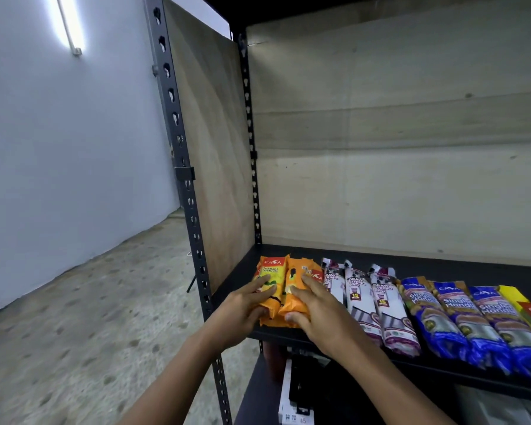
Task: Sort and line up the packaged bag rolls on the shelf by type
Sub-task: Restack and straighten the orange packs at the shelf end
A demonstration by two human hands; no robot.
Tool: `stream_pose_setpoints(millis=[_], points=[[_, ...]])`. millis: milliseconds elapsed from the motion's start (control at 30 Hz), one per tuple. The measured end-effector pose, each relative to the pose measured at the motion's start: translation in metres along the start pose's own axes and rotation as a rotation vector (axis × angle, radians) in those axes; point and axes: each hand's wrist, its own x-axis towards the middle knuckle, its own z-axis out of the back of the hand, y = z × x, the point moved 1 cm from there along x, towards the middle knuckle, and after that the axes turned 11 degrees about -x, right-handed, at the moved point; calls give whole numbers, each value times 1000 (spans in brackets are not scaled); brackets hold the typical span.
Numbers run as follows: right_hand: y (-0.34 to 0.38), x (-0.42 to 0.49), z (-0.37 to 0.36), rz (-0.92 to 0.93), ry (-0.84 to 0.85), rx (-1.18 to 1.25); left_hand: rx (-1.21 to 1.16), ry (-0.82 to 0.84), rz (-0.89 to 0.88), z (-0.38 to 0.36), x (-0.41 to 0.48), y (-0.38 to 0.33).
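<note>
On the black shelf point(460, 271), orange bag-roll packs lie at the far left. My left hand point(242, 308) grips the left orange pack point(270, 271). My right hand point(316, 305) grips the orange pack point(295, 271) beside it; a third orange pack point(317, 275) peeks out behind my fingers. To their right lie three white-and-purple drawstring-bag packs point(362, 299) side by side, then three blue single-handle packs point(460, 320). A yellow pack point(521, 305) lies at the right edge, cut off by the frame.
A perforated dark metal upright point(193, 228) stands at the shelf's front left corner. Plywood panels form the left side point(209, 148) and back point(396, 148). A lower shelf holds dark and white items point(298, 394). A concrete floor point(74, 317) and a white wall lie to the left.
</note>
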Motion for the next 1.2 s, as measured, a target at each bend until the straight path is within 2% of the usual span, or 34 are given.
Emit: stream_pose_setpoints(millis=[300, 567, 833, 1000, 1200], points=[[-11, -6, -14, 120, 30, -176, -94, 20, 35, 0, -2, 4], [-30, -10, -13, 267, -142, -263, -121, -16, 92, -5, -4, 13], [-35, -6, -10, 318, -259, -280, -132, 11, 97, -7, -6, 15], [-21, -4, 29, 313, -429, -151, -135, -4, 90, -8, -7, 12], [-16, 36, 86, 116, -443, 321, -118, -15, 86, -10, -9, 10]])
